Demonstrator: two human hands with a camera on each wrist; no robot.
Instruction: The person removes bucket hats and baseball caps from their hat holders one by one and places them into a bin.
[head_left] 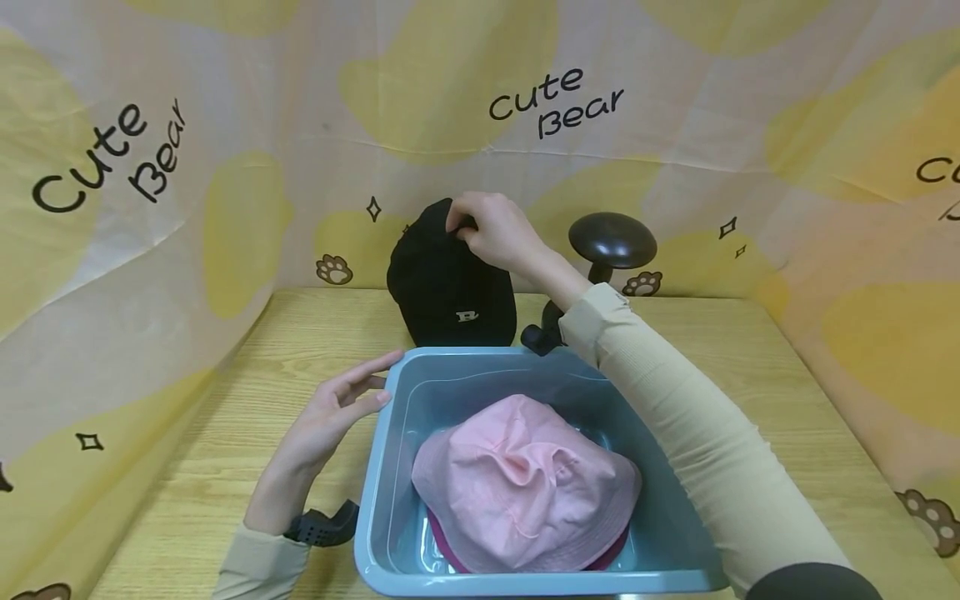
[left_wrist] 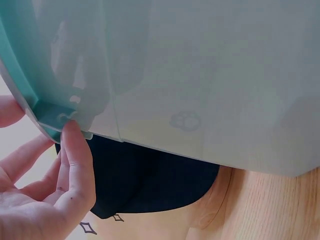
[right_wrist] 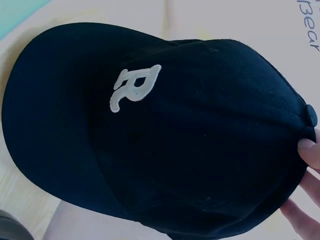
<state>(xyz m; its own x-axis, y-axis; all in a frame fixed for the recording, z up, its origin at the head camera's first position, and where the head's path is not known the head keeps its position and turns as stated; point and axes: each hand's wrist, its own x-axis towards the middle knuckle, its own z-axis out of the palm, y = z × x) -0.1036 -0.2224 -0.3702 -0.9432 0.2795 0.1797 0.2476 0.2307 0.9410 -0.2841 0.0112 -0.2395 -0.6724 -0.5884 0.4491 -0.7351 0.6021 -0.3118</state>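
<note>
My right hand (head_left: 498, 229) pinches a black baseball cap (head_left: 450, 287) near the top button of its crown, behind the basin. The cap hangs with its brim down, and a white letter R (right_wrist: 134, 86) shows on the front in the right wrist view. My left hand (head_left: 330, 417) holds the far left corner of a light blue plastic basin (head_left: 375, 500), thumb and fingers at its rim. Inside the basin lies a pink bucket hat (head_left: 525, 483), on top of a darker magenta one (head_left: 442, 542) of which only the edge shows.
Right of the cap stands a dark stand with a rounded top (head_left: 612, 240), partly hidden by my right forearm. The wooden table (head_left: 315, 325) ends at a yellow-and-white printed cloth (head_left: 300, 100) at the back and sides.
</note>
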